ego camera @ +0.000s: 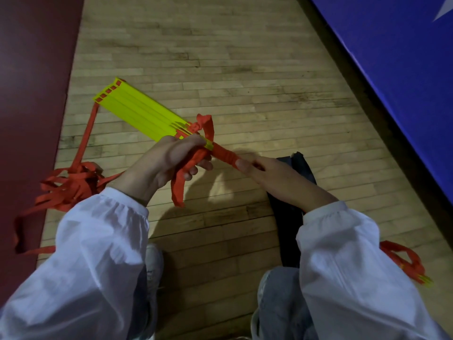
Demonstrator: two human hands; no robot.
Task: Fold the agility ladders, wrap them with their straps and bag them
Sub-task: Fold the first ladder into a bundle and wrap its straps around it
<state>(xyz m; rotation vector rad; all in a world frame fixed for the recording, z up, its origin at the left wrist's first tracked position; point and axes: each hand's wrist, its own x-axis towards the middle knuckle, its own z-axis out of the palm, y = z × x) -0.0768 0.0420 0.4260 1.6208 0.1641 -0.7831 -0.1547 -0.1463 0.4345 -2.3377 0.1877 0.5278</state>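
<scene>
The folded ladder [137, 111], a flat stack of yellow rungs, slants above the wooden floor [245, 69] with its far end pointing to ten o'clock. The left hand [169, 163] has its fingers curled round the stack's near end and a hanging tail of the red strap [223, 153]. The right hand [274, 175], at three o'clock from the left, pinches the tightly wound strap between thumb and curled fingers. More loose strap lies heaped at eight o'clock. A black bag [294, 204] lies under the right forearm, and a second bundled ladder [404, 261] sits at four o'clock.
</scene>
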